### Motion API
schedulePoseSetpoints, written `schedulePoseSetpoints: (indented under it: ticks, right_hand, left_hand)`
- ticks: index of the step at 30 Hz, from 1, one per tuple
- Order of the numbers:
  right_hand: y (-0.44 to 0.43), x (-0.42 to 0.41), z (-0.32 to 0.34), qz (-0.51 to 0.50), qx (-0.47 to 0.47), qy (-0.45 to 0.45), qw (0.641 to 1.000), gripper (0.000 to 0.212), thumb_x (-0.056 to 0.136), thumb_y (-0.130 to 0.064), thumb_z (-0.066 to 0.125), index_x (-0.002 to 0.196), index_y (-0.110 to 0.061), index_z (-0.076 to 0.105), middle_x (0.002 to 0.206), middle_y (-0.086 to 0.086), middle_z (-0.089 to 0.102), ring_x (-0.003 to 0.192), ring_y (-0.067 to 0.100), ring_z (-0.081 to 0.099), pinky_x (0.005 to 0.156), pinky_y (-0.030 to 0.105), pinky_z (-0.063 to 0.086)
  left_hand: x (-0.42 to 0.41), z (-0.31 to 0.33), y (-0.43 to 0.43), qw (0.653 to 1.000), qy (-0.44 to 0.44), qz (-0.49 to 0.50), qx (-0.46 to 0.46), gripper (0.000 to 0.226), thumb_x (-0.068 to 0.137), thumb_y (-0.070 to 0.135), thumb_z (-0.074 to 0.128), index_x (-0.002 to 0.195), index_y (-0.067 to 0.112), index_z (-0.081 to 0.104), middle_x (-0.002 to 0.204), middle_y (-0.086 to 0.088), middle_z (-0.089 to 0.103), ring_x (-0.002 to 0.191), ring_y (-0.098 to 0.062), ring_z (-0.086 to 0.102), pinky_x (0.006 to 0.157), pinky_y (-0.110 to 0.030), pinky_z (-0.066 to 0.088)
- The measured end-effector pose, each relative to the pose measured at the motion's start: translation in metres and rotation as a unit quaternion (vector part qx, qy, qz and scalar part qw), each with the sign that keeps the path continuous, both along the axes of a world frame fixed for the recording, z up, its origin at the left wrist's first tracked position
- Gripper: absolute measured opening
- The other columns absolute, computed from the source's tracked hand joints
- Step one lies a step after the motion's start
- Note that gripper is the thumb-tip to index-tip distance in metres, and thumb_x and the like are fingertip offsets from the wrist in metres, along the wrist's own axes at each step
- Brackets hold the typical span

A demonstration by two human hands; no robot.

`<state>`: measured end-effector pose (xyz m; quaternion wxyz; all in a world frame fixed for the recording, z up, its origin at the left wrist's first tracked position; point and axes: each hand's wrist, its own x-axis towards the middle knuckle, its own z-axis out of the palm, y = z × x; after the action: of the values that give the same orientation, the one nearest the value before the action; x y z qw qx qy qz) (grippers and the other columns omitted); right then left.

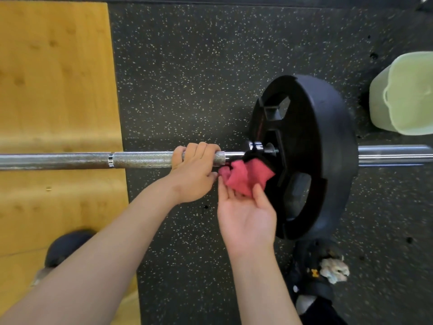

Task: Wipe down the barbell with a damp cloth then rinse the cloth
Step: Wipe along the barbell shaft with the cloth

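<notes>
Black plate, pale green bucket, speckled rubber floor. Grip: left hand wraps knurled steel barbell; right hand holds crumpled pink cloth.

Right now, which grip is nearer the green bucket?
Right. The right grip, palm up holding the pink cloth, sits beside the weight plate, down-left of the green bucket. The left grip holds the barbell shaft farther left.

My left hand and right hand are bare, forearms too; lower right, perhaps my dark shoe, yellow-marked.
</notes>
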<state>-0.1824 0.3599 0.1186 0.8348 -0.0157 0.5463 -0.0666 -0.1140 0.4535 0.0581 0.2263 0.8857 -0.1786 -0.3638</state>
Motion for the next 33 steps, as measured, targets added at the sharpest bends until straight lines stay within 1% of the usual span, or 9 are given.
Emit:
schedulePoseSetpoints:
  ticks: [8,13,15,17,19,23,29,31,33]
  right_hand:
    - [-0.017,0.014,-0.018,-0.032,0.065,-0.048,0.996,0.062,0.093,-0.051,0.05,0.134,-0.005,0.052,0.133,0.019,0.056,0.125,0.038,0.051,0.111,0.045,0.033]
    - [-0.016,0.022,-0.03,-0.012,0.084,-0.06,0.995,0.076,0.092,-0.066,0.035,0.134,-0.006,0.052,0.133,0.02,0.056,0.128,0.037,0.048,0.115,0.045,0.027]
    - [-0.01,0.025,-0.037,-0.04,0.086,-0.072,0.993,0.068,0.091,-0.06,0.039,0.13,-0.007,0.056,0.131,0.014,0.058,0.121,0.029,0.053,0.11,0.039,0.032]
    - [-0.005,0.026,-0.044,-0.079,0.101,-0.079,0.989,0.046,0.09,-0.037,0.042,0.119,-0.007,0.061,0.117,0.009,0.061,0.098,0.023,0.056,0.091,0.03,0.042]
    - [-0.001,0.028,-0.047,-0.096,0.111,-0.082,0.986,0.039,0.083,-0.025,0.042,0.11,-0.005,0.064,0.108,0.012,0.062,0.091,0.025,0.057,0.078,0.032,0.047]
    - [-0.001,0.042,-0.054,-0.11,0.097,0.007,0.989,0.033,0.089,-0.025,0.044,0.107,-0.007,0.066,0.101,0.015,0.067,0.097,0.028,0.061,0.089,0.036,0.048]
    - [-0.007,0.028,-0.04,-0.085,0.086,-0.01,0.993,0.038,0.076,-0.011,0.043,0.104,0.004,0.063,0.103,0.022,0.064,0.107,0.025,0.056,0.105,0.03,0.038]
    - [-0.008,0.019,-0.033,-0.071,0.077,0.025,0.994,0.031,0.081,-0.002,0.041,0.099,0.009,0.063,0.099,0.027,0.067,0.102,0.03,0.06,0.103,0.036,0.043]
    - [-0.008,0.006,-0.025,-0.056,0.062,0.029,0.996,0.032,0.093,-0.003,0.038,0.11,0.009,0.062,0.104,0.027,0.068,0.102,0.037,0.063,0.093,0.042,0.05]
  left_hand:
    - [0.009,0.0,-0.001,1.0,0.014,0.021,-0.016,0.043,0.093,0.021,0.046,0.133,0.028,0.032,0.111,0.013,0.03,0.115,-0.009,0.023,0.098,-0.025,0.005]
    - [0.015,0.005,0.0,0.999,0.041,0.015,-0.022,0.059,0.08,0.007,0.048,0.132,0.028,0.032,0.117,0.01,0.035,0.115,-0.009,0.023,0.09,-0.019,0.006]
    - [0.017,0.007,0.0,0.998,0.048,0.017,-0.025,0.062,0.077,0.006,0.05,0.133,0.027,0.032,0.115,0.01,0.035,0.113,-0.009,0.023,0.089,-0.019,0.007]
    - [0.018,0.009,0.0,0.998,0.051,0.019,-0.029,0.063,0.076,0.004,0.05,0.132,0.028,0.033,0.111,0.01,0.034,0.109,-0.008,0.023,0.087,-0.018,0.008]
    - [0.018,0.01,0.001,0.998,0.052,0.015,-0.034,0.064,0.076,0.003,0.049,0.132,0.029,0.033,0.112,0.01,0.035,0.11,-0.008,0.024,0.086,-0.018,0.008]
    - [0.018,0.011,0.002,0.997,0.06,0.012,-0.046,0.063,0.077,0.003,0.047,0.131,0.031,0.032,0.114,0.011,0.036,0.111,-0.007,0.024,0.087,-0.017,0.007]
    - [0.018,0.009,0.003,0.998,0.059,0.004,-0.029,0.066,0.074,0.0,0.048,0.131,0.03,0.032,0.111,0.012,0.034,0.108,-0.006,0.022,0.085,-0.016,0.007]
    - [0.018,0.009,0.003,0.998,0.061,0.005,-0.028,0.066,0.074,0.0,0.049,0.131,0.03,0.032,0.113,0.011,0.035,0.11,-0.006,0.022,0.084,-0.015,0.006]
    - [0.018,0.01,0.003,0.997,0.067,0.009,-0.028,0.065,0.074,0.0,0.049,0.13,0.03,0.032,0.115,0.01,0.036,0.112,-0.006,0.022,0.083,-0.014,0.005]
